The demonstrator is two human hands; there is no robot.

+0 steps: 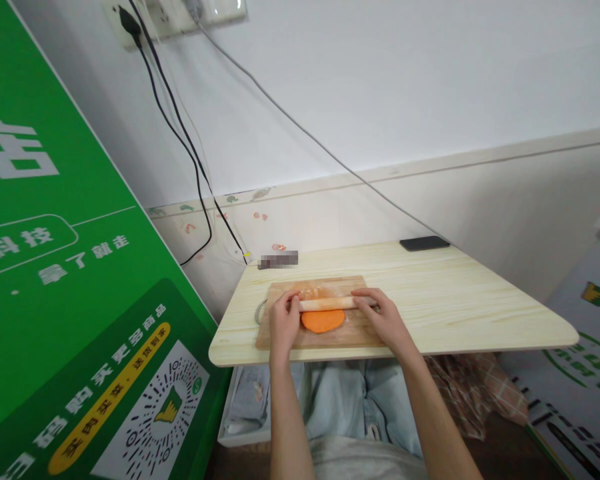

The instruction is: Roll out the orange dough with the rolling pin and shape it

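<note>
A pale wooden rolling pin point(327, 304) lies crosswise over the far edge of a flat, rounded piece of orange dough point(323, 321). My left hand point(285, 320) grips the pin's left end, fingers curled over it. At the other end, my right hand point(383, 317) is closed around the pin with the thumb and fingers. Beneath the dough is a wooden cutting board point(280, 339), its surface smeared with flour and orange traces beyond the pin. A metal handle loop point(260, 312) sticks out from the board's left side.
The board rests on a light wood table point(470, 300) against the wall. A black phone point(424, 243) lies at the back right, a blurred dark object point(278, 260) at the back left. Cables point(195, 153) hang from wall sockets. A green printed panel point(80, 267) stands left.
</note>
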